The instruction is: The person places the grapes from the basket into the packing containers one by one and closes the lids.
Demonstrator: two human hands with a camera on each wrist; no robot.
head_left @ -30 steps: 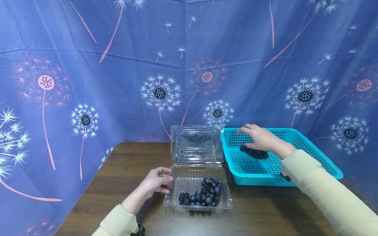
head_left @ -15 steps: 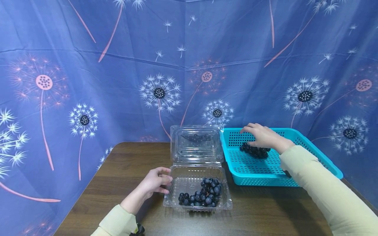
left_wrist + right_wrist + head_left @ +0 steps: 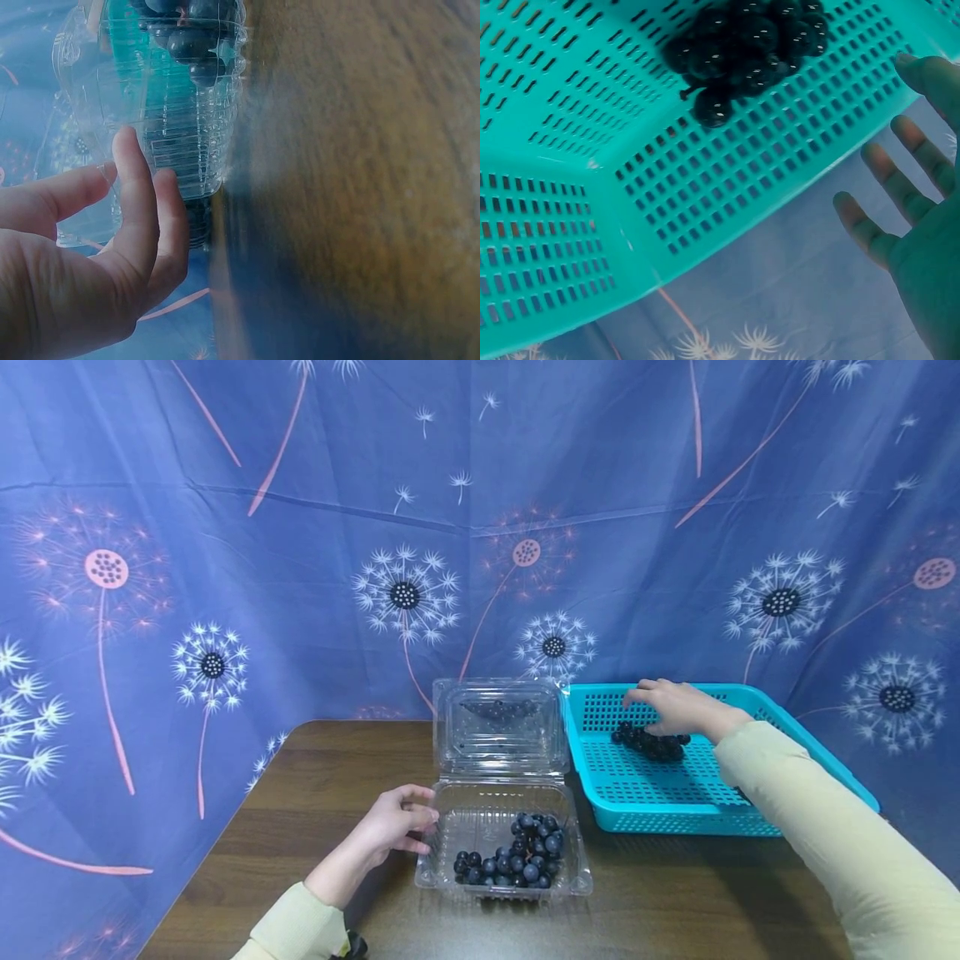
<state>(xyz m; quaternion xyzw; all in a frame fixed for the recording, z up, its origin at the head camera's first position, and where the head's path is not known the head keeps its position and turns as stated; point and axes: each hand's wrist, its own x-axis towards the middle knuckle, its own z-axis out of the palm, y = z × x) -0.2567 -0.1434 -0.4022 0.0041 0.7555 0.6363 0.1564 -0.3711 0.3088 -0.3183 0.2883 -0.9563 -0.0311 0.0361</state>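
Note:
A clear plastic clamshell container [image 3: 480,818] stands with its lid [image 3: 501,727] raised at the back. A bunch of dark grapes [image 3: 517,856] lies in its front and right part. My left hand [image 3: 393,822] rests its fingertips at the container's left wall, fingers loosely bent; in the left wrist view the fingers [image 3: 135,187] lie against the clear plastic. My right hand [image 3: 675,706] is over a turquoise basket [image 3: 645,814], above a second bunch of dark grapes [image 3: 652,743]. The right wrist view has its fingers [image 3: 885,176] spread, apart from that bunch [image 3: 742,52].
The basket stands on the brown wooden table [image 3: 337,760] close to the container's right side. A blue curtain [image 3: 300,610] with a dandelion print hangs right behind both. A small dark object [image 3: 355,946] shows below the left sleeve.
My right hand has shifted slightly to the right over the grapes in the basket. The left hand has stayed at the container's side.

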